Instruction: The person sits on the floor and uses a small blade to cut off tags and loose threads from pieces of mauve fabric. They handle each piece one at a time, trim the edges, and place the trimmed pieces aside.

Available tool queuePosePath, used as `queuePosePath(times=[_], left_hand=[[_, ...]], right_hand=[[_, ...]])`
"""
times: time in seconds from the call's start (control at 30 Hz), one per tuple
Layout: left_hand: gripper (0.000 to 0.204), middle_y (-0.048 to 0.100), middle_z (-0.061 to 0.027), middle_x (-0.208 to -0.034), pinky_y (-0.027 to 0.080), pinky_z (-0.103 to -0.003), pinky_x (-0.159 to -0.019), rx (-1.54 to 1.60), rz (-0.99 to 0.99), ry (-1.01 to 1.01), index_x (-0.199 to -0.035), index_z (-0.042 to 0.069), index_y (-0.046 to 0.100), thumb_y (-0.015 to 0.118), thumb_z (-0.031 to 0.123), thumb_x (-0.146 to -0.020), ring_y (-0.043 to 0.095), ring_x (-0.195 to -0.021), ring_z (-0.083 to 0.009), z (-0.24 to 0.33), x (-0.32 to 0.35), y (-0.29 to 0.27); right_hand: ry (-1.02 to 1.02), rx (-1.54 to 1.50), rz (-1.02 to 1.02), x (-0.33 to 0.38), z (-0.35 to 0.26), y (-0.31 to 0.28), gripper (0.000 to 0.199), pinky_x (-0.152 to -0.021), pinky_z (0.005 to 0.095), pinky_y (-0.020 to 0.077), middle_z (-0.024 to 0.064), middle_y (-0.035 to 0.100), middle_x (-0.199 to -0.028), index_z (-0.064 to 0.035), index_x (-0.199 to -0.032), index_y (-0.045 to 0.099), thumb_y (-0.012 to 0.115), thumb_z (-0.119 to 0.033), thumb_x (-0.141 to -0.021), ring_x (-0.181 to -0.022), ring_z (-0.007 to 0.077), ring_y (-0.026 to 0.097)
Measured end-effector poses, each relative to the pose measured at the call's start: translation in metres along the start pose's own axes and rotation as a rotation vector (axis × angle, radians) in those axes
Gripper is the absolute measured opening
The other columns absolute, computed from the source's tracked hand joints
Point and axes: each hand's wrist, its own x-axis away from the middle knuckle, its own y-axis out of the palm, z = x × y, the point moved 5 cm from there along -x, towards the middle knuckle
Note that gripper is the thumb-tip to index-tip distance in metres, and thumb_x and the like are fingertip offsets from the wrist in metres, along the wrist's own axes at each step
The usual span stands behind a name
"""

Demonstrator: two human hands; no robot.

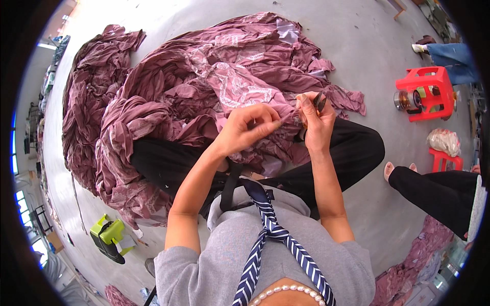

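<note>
A large heap of mauve cloth (168, 97) with pale patterned patches lies on the floor before me and over my crossed legs. My left hand (251, 128) is closed, thumb and fingertips together at a fold of this cloth near my right knee. Just to its right, my right hand (317, 122) is closed around a small dark tool that looks like thread snips (319, 101), blades pointing up. The thumb and forefinger of that hand meet at the cloth's edge. Part of the tool is hidden in the palm.
A red plastic stool (434, 86) with a glass jar (407, 100) stands at the right. Nearer is another red stool (445, 159) bearing a plastic bag (443, 142), beside a person's black-trousered legs (434, 191). A lime-green and black object (109, 235) sits at the lower left.
</note>
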Motion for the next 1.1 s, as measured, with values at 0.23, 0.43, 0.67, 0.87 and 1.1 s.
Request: queuePosePath(times=[0.23,0.43,0.67,0.87,1.1], left_hand=[[0.012,0.056,0.0005,-0.068,0.036,-0.02,-0.052,-0.242,0.139,-0.137,-0.081,-0.003,0.059,0.067,0.006,-0.08,0.044,-0.057,-0.0047,-0.019,0.002,0.007],[0.037,0.061,0.0007,-0.085,0.032,-0.018,-0.048,-0.446,0.284,-0.021,-0.1,0.002,0.063,0.071,-0.002,-0.065,0.039,-0.052,-0.003,-0.004,-0.004,0.004],[0.033,0.062,-0.0025,-0.095,0.033,-0.019,-0.048,-0.289,0.123,0.076,-0.104,0.002,0.063,0.068,0.002,-0.071,0.04,-0.054,-0.0034,-0.008,-0.013,0.012],[0.012,0.055,0.0057,-0.073,0.034,-0.017,-0.049,0.227,0.028,-0.23,-0.094,0.001,0.064,0.063,0.01,-0.086,0.041,-0.057,0.0006,-0.029,-0.008,0.024],[0.015,0.065,-0.0026,-0.085,0.048,-0.018,-0.063,0.905,0.175,-0.434,-0.099,0.002,0.062,0.054,0.013,-0.092,0.06,-0.071,-0.0061,-0.061,0.006,0.019]], right_hand=[[-0.163,0.136,-0.152,-0.003,-0.011,0.003,0.009,-0.052,0.0175,0.0313,-0.0008,0.057,-0.079,-0.0022,-0.082,0.059,0.062,-0.009,-0.087,-0.059,0.0027,0.042],[-0.105,0.077,-0.215,-0.001,-0.012,0.004,0.006,-0.054,0.0163,0.0342,-0.0021,0.055,-0.078,-0.0016,-0.084,0.06,0.064,-0.005,-0.085,-0.063,0.0016,0.042],[-0.169,0.057,-0.246,-0.002,-0.02,0.012,0.006,-0.054,0.0163,0.0351,0.0001,0.056,-0.078,-0.0003,-0.084,0.06,0.063,-0.004,-0.085,-0.063,0.0024,0.044],[-0.189,0.22,-0.281,-0.021,-0.02,0.016,0.007,-0.054,0.0169,0.0342,-0.0038,0.054,-0.072,-0.0016,-0.084,0.06,0.066,-0.001,-0.081,-0.062,0.0012,0.042],[-0.069,0.482,-0.293,-0.026,-0.019,0.01,0.019,-0.055,0.0153,0.0338,-0.0028,0.057,-0.085,-0.0022,-0.101,0.059,0.061,0.001,-0.083,-0.064,0.0006,0.044]])
